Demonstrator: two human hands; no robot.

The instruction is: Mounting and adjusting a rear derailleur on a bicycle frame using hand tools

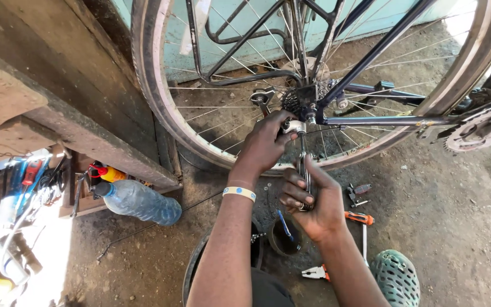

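Observation:
A bicycle rear wheel (pixel 160 108) with thin spokes fills the upper view, its sprocket cluster (pixel 296 101) at the hub. My left hand (pixel 265 142) grips a small silver part (pixel 294 126) at the wheel's axle, just under the sprockets. My right hand (pixel 311 199) is closed around the handle of a metal wrench (pixel 304 165) that reaches up to that same spot. A pale wristband (pixel 239 193) circles my left wrist. The dark frame tubes (pixel 382 120) run right toward the chainring (pixel 481 128).
On the dirt lie a clear plastic bottle (pixel 140 202), an orange-handled screwdriver (pixel 360 218), pliers (pixel 316 273), small metal parts (pixel 358 193) and a green perforated helmet (pixel 396 277). A dark round tin (pixel 284 234) sits below my hands. A wooden bench (pixel 58 102) and tool box (pixel 80 190) stand left.

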